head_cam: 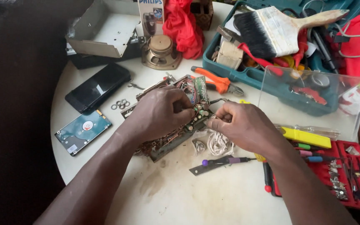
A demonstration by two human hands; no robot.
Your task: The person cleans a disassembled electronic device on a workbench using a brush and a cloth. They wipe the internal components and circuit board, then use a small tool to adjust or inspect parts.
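An opened electronic chassis with a green circuit board [196, 93] and tangled wires lies tilted on the white round table [180, 196]. My left hand [159, 112] grips the board's upper side, fingers curled over the components. My right hand [242, 125] pinches a thin wire or small part at the board's right edge. A bundle of white cord [218, 143] lies just below my right hand. A purple-handled screwdriver [226, 161] rests in front of both hands.
A black phone [97, 86], a hard drive [83, 131], small washers [121, 104] and a speaker [161, 51] lie at left and back. Orange pliers [213, 80], a teal toolbox with a paintbrush [280, 29], a clear lid [313, 104] and a red screwdriver set [346, 175] crowd the right.
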